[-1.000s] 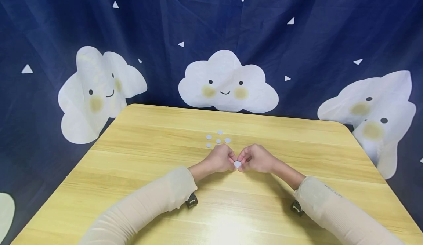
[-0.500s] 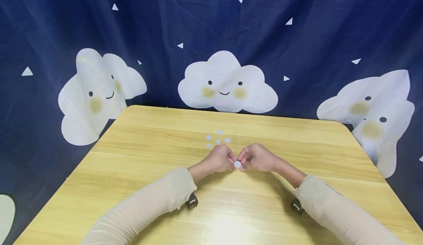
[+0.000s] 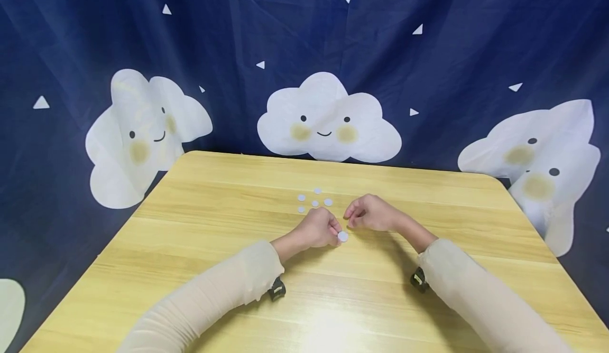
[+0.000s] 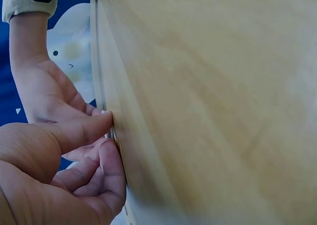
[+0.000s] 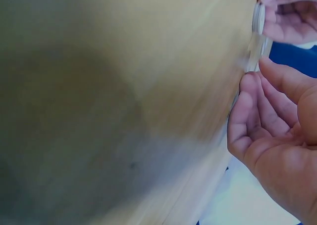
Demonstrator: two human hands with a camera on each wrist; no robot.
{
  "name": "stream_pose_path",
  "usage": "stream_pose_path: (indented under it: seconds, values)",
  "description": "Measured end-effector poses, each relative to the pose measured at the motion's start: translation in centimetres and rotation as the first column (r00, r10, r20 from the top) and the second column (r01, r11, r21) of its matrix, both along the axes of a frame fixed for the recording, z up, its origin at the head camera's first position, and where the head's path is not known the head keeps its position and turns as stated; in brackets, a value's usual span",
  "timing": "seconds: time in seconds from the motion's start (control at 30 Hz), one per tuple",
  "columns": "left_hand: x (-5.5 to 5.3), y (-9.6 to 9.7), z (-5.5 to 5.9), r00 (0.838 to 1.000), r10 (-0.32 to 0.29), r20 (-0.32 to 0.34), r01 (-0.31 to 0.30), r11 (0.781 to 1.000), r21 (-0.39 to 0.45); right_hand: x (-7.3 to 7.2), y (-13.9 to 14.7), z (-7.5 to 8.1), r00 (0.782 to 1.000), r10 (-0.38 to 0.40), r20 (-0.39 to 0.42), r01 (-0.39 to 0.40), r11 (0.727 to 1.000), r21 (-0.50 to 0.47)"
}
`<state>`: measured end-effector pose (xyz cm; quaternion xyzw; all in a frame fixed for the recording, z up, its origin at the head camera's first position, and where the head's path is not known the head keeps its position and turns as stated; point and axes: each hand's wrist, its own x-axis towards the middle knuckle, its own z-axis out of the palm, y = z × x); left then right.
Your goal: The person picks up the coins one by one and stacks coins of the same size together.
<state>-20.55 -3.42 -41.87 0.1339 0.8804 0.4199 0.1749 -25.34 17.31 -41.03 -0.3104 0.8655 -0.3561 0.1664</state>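
Observation:
My left hand [image 3: 317, 229] pinches the left side of a small stack of round white discs [image 3: 342, 236] with thumb and fingertips, low over the wooden table. Edge-on in the right wrist view, the stack [image 5: 258, 18] shows several thin layers. Just beyond and to the right of it is my right hand [image 3: 376, 214], apart from the discs. Its fingers are loosely bent, and a narrow gap shows between thumb and forefinger in the right wrist view. The left wrist view has the left hand [image 4: 64, 170] in front, hiding most of the stack.
Several loose white discs lie flat beyond the left hand, among them one disc [image 3: 328, 202] nearest the right fingers. The wooden table [image 3: 214, 194] reaches back to a dark blue curtain [image 3: 304, 20] printed with clouds.
My right hand has let go of the stack and moved up and away from it on the table. The left hand stays at the discs.

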Motion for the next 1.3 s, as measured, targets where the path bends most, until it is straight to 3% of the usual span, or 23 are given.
stream_pose_path:
  seconds: [0.33, 0.73, 1.03, 1.3]
  values:
    - [0.0, -0.1, 0.1, 1.000, -0.004, -0.001, 0.004, 1.000, -0.014, -2.3, -1.0, -0.4, 0.992, -0.111, -0.063, 0.113, 0.993, 0.034]
    - [-0.1, -0.2, 0.0, 1.000, -0.017, -0.012, 0.017, 1.000, -0.023, -4.1, -3.1, -0.9, 0.979, -0.164, -0.123, 0.171, 0.984, 0.047]
    - [-0.1, -0.1, 0.1, 0.999, -0.029, -0.028, 0.028, 0.999, -0.036, -5.3, -4.1, -1.1, 0.982, -0.171, -0.077, 0.174, 0.984, 0.043]
    - [-0.2, -0.1, 0.2, 0.999, -0.033, -0.017, 0.032, 0.999, -0.043, -5.7, -4.4, -1.3, 0.989, -0.125, -0.076, 0.129, 0.990, 0.056]
